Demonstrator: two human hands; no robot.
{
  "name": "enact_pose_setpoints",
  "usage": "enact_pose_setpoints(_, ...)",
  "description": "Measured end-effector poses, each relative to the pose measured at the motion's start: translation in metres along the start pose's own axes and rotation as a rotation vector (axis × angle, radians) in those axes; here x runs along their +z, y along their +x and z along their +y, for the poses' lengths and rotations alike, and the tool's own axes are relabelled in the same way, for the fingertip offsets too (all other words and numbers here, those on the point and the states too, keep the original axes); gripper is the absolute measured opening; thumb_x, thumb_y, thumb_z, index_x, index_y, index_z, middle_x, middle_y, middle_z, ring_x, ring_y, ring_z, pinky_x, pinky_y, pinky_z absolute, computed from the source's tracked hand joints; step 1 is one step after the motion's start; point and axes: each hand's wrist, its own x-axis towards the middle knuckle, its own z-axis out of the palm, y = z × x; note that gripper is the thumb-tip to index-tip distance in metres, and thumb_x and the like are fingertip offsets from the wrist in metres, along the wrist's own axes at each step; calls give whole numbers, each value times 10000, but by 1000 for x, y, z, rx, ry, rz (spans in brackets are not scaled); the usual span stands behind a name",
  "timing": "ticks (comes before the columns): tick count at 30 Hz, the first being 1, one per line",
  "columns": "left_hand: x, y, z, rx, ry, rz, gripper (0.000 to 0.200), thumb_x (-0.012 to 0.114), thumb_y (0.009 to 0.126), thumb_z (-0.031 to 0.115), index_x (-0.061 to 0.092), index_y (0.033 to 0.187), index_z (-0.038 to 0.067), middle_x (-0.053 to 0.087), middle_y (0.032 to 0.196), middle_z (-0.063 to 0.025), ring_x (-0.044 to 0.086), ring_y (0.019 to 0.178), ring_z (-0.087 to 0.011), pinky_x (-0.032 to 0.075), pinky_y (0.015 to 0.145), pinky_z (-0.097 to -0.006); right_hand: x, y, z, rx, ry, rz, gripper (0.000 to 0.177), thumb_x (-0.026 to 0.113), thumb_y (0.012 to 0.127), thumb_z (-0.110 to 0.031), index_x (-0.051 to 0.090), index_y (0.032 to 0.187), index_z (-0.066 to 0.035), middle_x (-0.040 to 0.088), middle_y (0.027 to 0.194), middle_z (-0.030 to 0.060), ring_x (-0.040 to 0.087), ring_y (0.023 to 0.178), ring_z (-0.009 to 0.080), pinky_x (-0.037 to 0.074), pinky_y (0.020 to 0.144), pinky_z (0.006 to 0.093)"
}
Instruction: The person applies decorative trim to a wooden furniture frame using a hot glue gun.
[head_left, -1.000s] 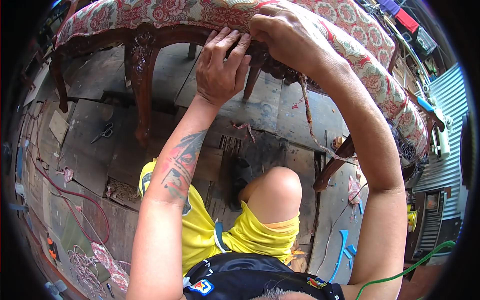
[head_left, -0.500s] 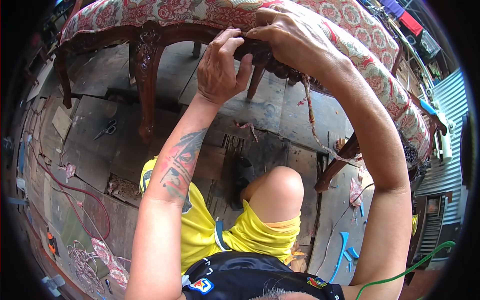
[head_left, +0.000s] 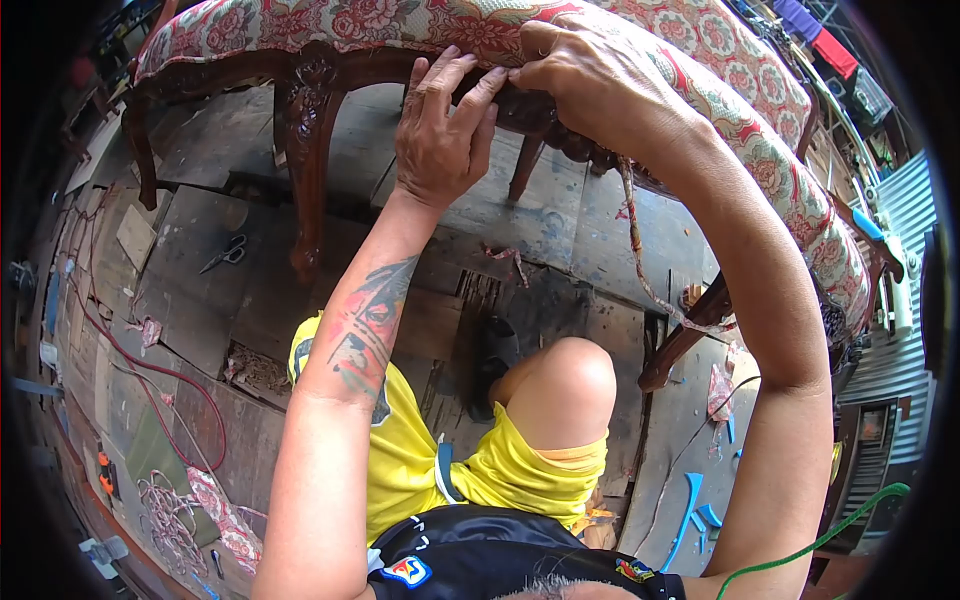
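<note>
Left hand (head_left: 440,150): open, fingers extended and slightly spread, thumb apart from the palm; fingertips against the sofa (head_left: 370,22) where the floral cover meets the dark wooden rail (head_left: 385,70). Nothing is seen gripped in it. Right hand (head_left: 605,95): just beside, back of hand up, fingers curled at the same edge, thumb and forefinger close together; whether anything is pinched between them cannot be told. Sofa: upright, across the top of the view, above the knees.

Remaining items, left to right: scissors (head_left: 227,254) flat on the floor (head_left: 560,215); carved leg (head_left: 308,170) under the rail; patterned cord (head_left: 637,245) hanging below the right hand; blue scraps (head_left: 685,520) on the floor.
</note>
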Motion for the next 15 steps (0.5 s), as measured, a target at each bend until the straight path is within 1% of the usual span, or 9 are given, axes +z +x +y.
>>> enact_pose_setpoints(2, 0, -1, -1, 10, 0, 6, 377, 623, 1030, 114, 711, 1396, 87, 640, 1414, -172, 584, 1416, -375, 391, 1266, -534, 4, -1, 1, 27, 36, -29, 394, 779, 790, 46, 870, 1120, -149, 744, 1134, 87, 726, 1094, 301, 568, 936, 420)
enact_pose_setpoints(4, 2, -1, -2, 20, -2, 13, 372, 616, 1036, 118, 701, 1395, 67, 650, 1409, -170, 588, 1414, -381, 388, 1269, -537, 10, -2, 2, 26, 36, 15, 394, 778, 796, 62, 871, 1119, -143, 744, 1114, 90, 729, 1077, 305, 570, 915, 420)
enact_pose_setpoints(6, 3, -2, -1, 4, -43, 44, 361, 597, 1053, 127, 685, 1388, 25, 667, 1397, -166, 593, 1416, -390, 382, 1275, -540, 12, -3, 2, 33, 38, 16, 396, 775, 803, 69, 871, 1124, -142, 744, 1106, 90, 731, 1070, 306, 571, 903, 420)
enact_pose_setpoints(8, 2, -3, -1, 13, -33, 34, 356, 589, 1063, 134, 684, 1386, 18, 668, 1397, -168, 592, 1419, -391, 384, 1275, -537, 12, -3, 1, 42, 41, 21, 398, 773, 810, 77, 870, 1129, -140, 743, 1098, 89, 733, 1063, 307, 573, 892, 420)
enact_pose_setpoints(10, 2, -4, -3, 23, -22, 24, 352, 582, 1072, 140, 684, 1384, 11, 668, 1398, -171, 590, 1422, -392, 386, 1275, -534, 8, -3, 2, 9, 33, 30, 382, 766, 827, 75, 871, 1127, -137, 742, 1101, 87, 733, 1065, 306, 574, 893, 414)
enact_pose_setpoints(15, 0, -3, -3, 40, -10, 8, 347, 597, 1077, 135, 687, 1386, 6, 666, 1408, -177, 609, 1393, -375, 406, 1266, -532, 6, -2, 2, -4, 28, 15, 376, 769, 824, 67, 870, 1125, -134, 740, 1107, 85, 732, 1064, 303, 574, 907, 415)
